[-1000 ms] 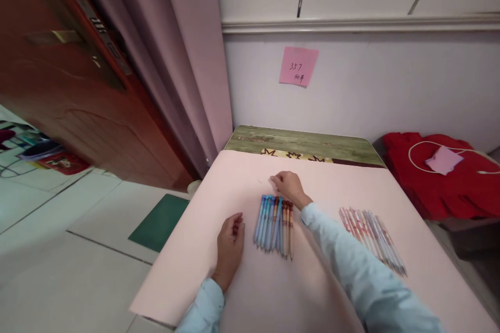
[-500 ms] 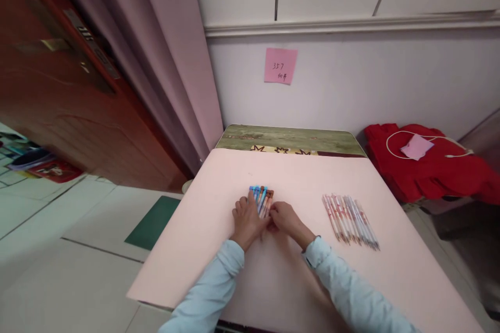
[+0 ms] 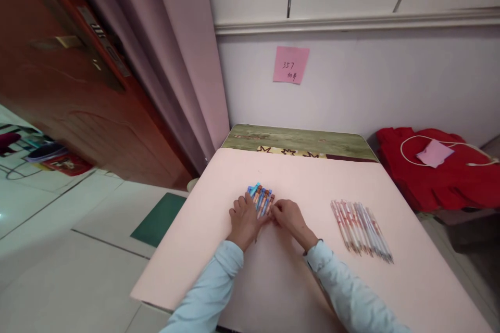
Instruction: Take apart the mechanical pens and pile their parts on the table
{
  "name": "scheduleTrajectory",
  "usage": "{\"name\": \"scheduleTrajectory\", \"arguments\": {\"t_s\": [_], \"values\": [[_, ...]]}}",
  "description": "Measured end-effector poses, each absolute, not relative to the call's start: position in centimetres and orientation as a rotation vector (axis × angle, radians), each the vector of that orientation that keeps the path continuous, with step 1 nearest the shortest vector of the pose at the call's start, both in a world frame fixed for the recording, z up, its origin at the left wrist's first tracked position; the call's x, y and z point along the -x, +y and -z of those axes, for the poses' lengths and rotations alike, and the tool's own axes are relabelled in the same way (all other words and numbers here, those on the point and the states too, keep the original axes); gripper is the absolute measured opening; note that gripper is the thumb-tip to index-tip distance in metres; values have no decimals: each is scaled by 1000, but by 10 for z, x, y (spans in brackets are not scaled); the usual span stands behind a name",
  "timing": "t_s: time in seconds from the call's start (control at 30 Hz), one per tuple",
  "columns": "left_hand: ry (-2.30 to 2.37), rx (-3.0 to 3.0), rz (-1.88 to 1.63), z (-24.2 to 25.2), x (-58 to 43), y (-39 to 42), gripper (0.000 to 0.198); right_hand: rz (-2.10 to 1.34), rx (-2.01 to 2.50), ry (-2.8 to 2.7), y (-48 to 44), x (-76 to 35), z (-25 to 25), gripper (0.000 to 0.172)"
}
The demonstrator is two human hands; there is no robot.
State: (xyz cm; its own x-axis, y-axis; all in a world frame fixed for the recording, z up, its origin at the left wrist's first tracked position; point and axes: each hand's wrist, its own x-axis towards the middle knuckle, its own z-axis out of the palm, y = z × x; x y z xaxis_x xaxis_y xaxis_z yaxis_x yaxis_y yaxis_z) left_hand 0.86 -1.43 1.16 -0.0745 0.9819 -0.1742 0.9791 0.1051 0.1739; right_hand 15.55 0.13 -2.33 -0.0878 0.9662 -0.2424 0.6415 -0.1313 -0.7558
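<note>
A bunch of pens [image 3: 264, 201] with blue, turquoise and brown tops lies on the pink-covered table, tops pointing away from me and slightly fanned. My left hand [image 3: 244, 221] is closed round the bunch from the left, its thumb across the lower part of the pens. From the right, my right hand [image 3: 289, 217] has its fingers bent and pressed together on the outermost brown-topped pen [image 3: 272, 199]. The pens' lower ends are mostly hidden by my hands. Further right lies a row of pale pens [image 3: 361, 228] with red, white and grey-blue barrels, side by side.
Pink sheeting [image 3: 187, 260] covers the table, leaving a green patterned strip [image 3: 297, 138] at the back. A red cloth [image 3: 414, 187] with a white cable is at the right. A brown door [image 3: 78, 93] and a purple curtain [image 3: 187, 62] stand at the left.
The pens between my hands have shifted against each other, and their tops are more uneven and spread. Both hands stay at the bunch. The whole view has turned slightly left.
</note>
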Motion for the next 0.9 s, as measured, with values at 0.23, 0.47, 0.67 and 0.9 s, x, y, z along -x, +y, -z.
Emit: {"name": "scheduleTrajectory", "arguments": {"t_s": [0.23, 0.47, 0.67, 0.9], "values": [[2279, -2151, -158, 15, -18, -28, 75, -581, 1687, -1711, 33, -164, 38, 30], [2339, -2278, -257, 33, -19, -35, 79, -427, 1108, -2185, 79, -139, 62, 27], [2328, -2274, -237, 34, -20, -38, 76, -471, 991, -2228, 114, -144, 66, 22], [2358, -2258, -235, 34, -24, -42, 72, -509, 1048, -2146, 117, -138, 61, 19]]}}
